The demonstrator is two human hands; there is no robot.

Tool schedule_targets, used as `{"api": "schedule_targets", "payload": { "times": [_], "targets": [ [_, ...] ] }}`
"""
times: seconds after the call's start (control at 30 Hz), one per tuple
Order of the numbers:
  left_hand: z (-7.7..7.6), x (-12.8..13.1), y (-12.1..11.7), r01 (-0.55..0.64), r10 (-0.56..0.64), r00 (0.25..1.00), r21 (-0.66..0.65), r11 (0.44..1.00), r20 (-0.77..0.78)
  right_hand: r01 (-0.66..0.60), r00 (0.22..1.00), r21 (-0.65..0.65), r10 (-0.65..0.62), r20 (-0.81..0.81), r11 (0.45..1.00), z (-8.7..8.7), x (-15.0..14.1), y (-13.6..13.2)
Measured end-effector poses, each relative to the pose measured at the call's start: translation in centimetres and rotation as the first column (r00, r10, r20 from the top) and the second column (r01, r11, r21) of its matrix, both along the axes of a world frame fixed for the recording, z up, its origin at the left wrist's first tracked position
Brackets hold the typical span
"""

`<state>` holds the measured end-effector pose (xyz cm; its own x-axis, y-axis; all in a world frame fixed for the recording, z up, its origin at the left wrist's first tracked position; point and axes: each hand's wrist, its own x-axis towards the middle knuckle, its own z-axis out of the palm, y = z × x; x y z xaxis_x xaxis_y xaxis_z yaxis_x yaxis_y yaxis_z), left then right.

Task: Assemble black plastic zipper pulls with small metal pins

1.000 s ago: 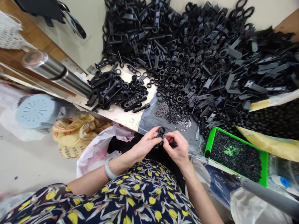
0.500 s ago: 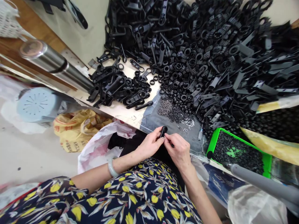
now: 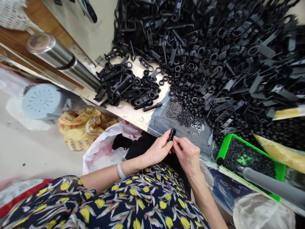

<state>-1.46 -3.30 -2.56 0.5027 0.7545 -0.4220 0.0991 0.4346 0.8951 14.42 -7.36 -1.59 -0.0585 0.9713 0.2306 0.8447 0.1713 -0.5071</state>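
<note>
My left hand (image 3: pixel 158 151) is closed round a long black plastic part (image 3: pixel 171 135), whose rounded end sticks up past the fingers. Against the near side of that part, my right hand (image 3: pixel 187 152) has its thumb and fingertips pinched together. A bit of something dark shows under the right fingers, too small and covered to name. Just beyond the hands, on a dark mat (image 3: pixel 162 119), lie small grey pieces (image 3: pixel 173 109), little black pieces (image 3: pixel 187 118) and loose silver pins (image 3: pixel 198 128). A small screwdriver (image 3: pixel 210 139) lies on the mat's right side.
A huge heap of black plastic parts (image 3: pixel 205 47) covers the table's back and right. Left stand a smaller pile (image 3: pixel 128 86) and a steel flask (image 3: pixel 62 60). A green tray (image 3: pixel 222 149) holds tiny black pieces, with a grey bar (image 3: pixel 267 179) across it. Bags (image 3: pixel 88 127) sit below.
The black part has been turned in my left hand, from its hollow face up to a narrower side. Both hands stay together at it. The whole view has shifted, scenery sliding right.
</note>
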Motion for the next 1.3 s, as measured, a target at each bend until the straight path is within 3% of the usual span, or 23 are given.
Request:
{"api": "schedule_targets", "payload": {
  "times": [0.27, 0.63, 0.7, 0.8, 0.93, 1.03, 1.13, 1.3],
  "targets": [
    [-0.2, -0.4, 0.3, 0.024, -0.024, 1.0, 0.038, 0.999, 0.001, -0.01, 0.996, 0.011, 0.009, 0.092, 1.0, 0.2, -0.2, 0.5],
    [0.1, -0.9, 0.4, 0.152, -0.154, 0.988, 0.108, 0.982, 0.014, -0.187, 0.929, -0.007, 0.179, 0.325, 0.982, 0.3, 0.4, 2.0],
    [-0.1, -0.9, 0.5, 0.157, -0.159, 0.987, 0.126, 0.98, 0.004, -0.195, 0.895, -0.054, 0.2, 0.399, 0.979, 0.5, 0.1, 2.2],
    [-0.5, -0.9, 0.5, 0.156, -0.159, 0.987, 0.155, 0.975, 0.005, -0.147, 0.836, -0.223, 0.241, 0.492, 0.964, 1.6, -0.8, 2.9],
    [-0.8, -1.1, 0.6, 0.158, -0.163, 0.986, 0.167, 0.973, 0.022, -0.106, 0.79, -0.463, 0.358, 0.498, 0.88, 3.8, -2.3, 4.1],
    [-0.7, -1.2, 0.9, 0.116, -0.126, 0.987, 0.095, 0.989, 0.102, -0.12, 0.769, -0.507, 0.403, 0.496, 0.853, 4.7, -2.9, 4.1],
    [-0.5, -1.4, 1.1, 0.072, -0.056, 0.967, -0.057, 0.996, 0.25, -0.134, 0.773, -0.464, 0.386, 0.504, 0.875, 4.5, -3.3, 2.4],
    [0.3, -2.0, 1.9, 0.031, 0.062, 0.946, -0.279, 0.96, 0.318, -0.187, 0.909, -0.306, 0.282, 0.307, 0.934, 3.7, -1.9, -0.6]
  ]
}}
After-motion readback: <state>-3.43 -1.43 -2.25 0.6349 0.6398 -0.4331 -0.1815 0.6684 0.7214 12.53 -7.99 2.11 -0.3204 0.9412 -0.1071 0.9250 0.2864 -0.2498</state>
